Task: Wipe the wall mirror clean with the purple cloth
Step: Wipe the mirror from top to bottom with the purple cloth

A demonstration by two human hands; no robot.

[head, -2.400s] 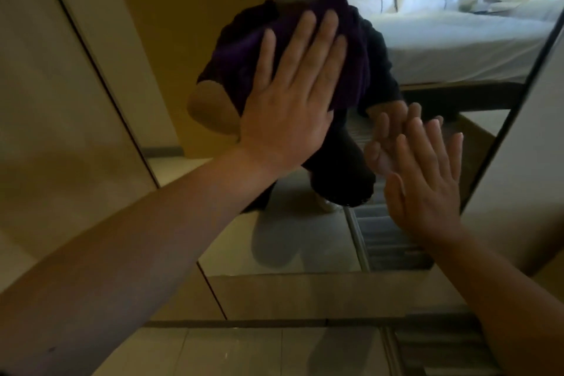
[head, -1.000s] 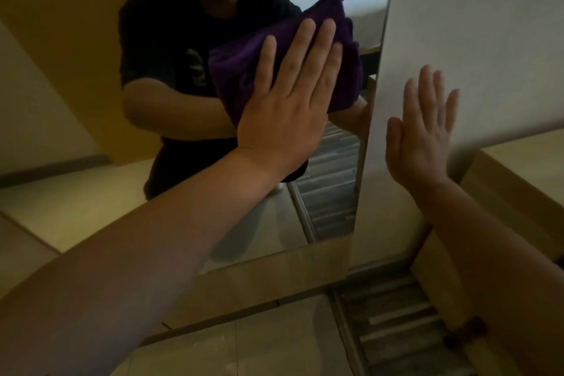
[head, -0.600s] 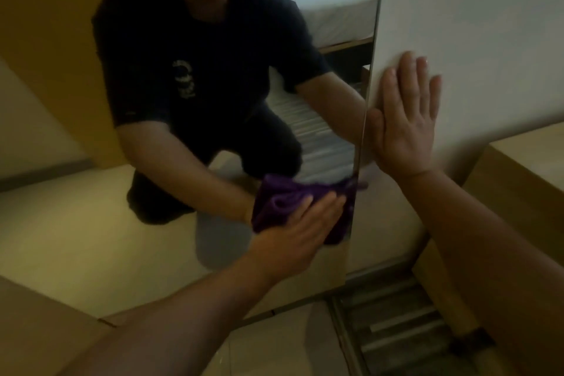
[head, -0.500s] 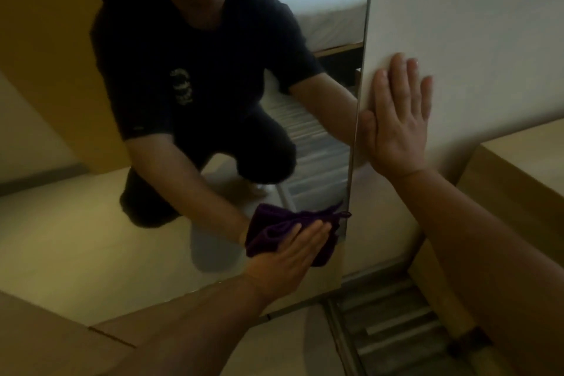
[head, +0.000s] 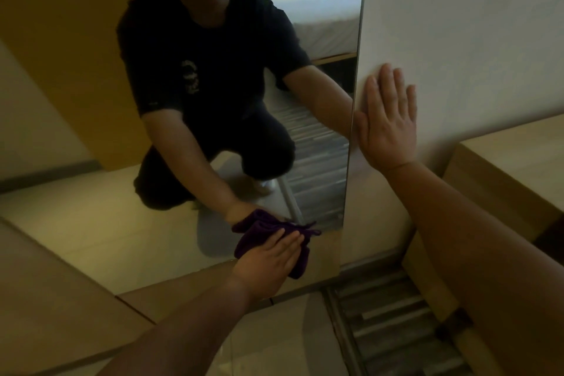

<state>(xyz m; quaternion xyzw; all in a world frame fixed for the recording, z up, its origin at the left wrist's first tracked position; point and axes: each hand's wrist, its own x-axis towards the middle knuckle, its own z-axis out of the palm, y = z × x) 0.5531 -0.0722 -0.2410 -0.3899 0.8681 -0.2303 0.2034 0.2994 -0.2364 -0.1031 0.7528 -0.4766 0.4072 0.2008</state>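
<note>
The wall mirror (head: 100, 217) fills the left and middle of the head view, its right edge running down the centre. My left hand (head: 268, 262) presses the bunched purple cloth (head: 300, 265) flat against the glass near the mirror's bottom right corner, fingers laid over it. The cloth's reflection shows just above my fingers. My right hand (head: 387, 122) rests flat with fingers apart on the white wall beside the mirror's right edge, holding nothing.
A light wooden cabinet (head: 512, 168) stands low at the right, close to my right forearm. The white wall (head: 473, 24) lies right of the mirror. Below are pale floor tiles (head: 274, 339) and a striped floor strip (head: 393, 327). The mirror reflects a crouching person and a bed.
My left hand has slid the cloth from upper mid-mirror down to the bottom right corner. My right hand moved from the mirror to the wall and stays there.
</note>
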